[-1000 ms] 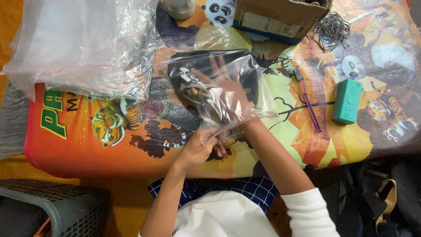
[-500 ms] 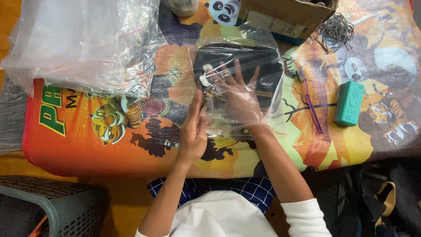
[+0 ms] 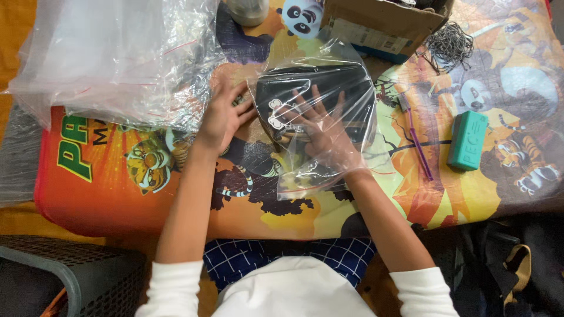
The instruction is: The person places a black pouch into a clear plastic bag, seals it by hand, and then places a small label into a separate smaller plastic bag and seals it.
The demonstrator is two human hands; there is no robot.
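My right hand (image 3: 320,132) is inside the clear bag (image 3: 346,70), fingers spread flat on the black item (image 3: 346,88) mid-desk. My left hand (image 3: 222,114), open, steadies its left edge. Best to push it in squarely, keeping the bag mouth wide.

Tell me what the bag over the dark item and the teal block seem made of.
Clear bag: thin glossy plastic film, by its see-through wrinkles and glare; the right hand is inside it. Teal block: matte, solid, perhaps rubber or plastic; the look leaves it open.
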